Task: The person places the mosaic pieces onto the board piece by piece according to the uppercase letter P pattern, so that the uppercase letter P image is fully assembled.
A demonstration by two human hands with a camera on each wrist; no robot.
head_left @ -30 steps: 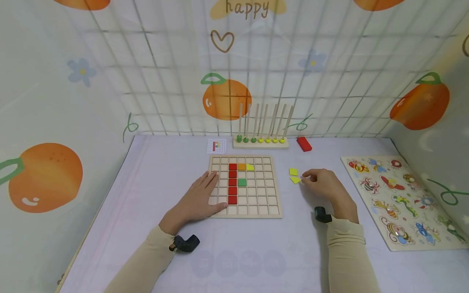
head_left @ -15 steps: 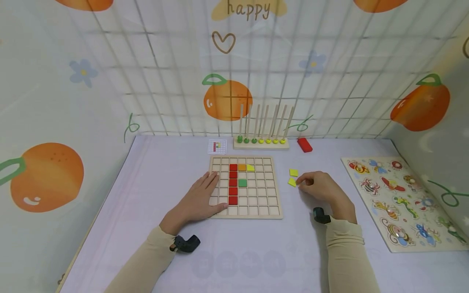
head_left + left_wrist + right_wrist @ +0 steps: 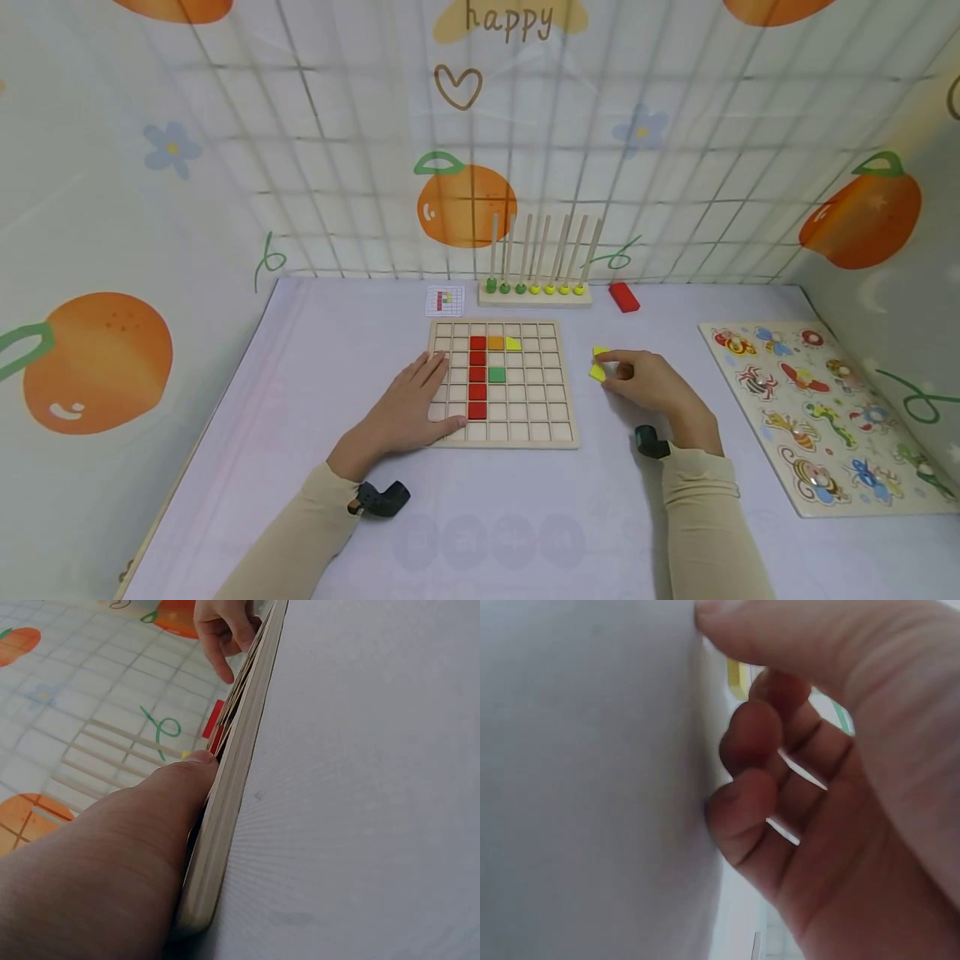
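My left hand (image 3: 405,406) lies flat at the left side of a wooden grid board (image 3: 528,432), fingers stretched over its edge and thumb at the lower frame. In the left wrist view the thumb rests along the board's edge (image 3: 232,772). On the board are a column of red square tiles (image 3: 477,392), an orange tile (image 3: 496,342), a yellow tile with a slanted corner (image 3: 512,344) and a green tile (image 3: 497,375). Right of the board, my right hand (image 3: 648,383) pinches a small yellow tile (image 3: 597,373) between thumb and index finger. A yellow square tile (image 3: 599,351) lies just behind, partly covered.
A printed pattern card (image 3: 445,301) and a peg stand (image 3: 534,298) with green and yellow beads stand behind the board. A red block (image 3: 624,297) lies right of the stand. An insect puzzle board (image 3: 825,417) fills the right side.
My right hand has moved slightly left, and its thumb and index finger have spread around the nearer yellow tile, which has shifted a little left and turned. My left hand stays put.
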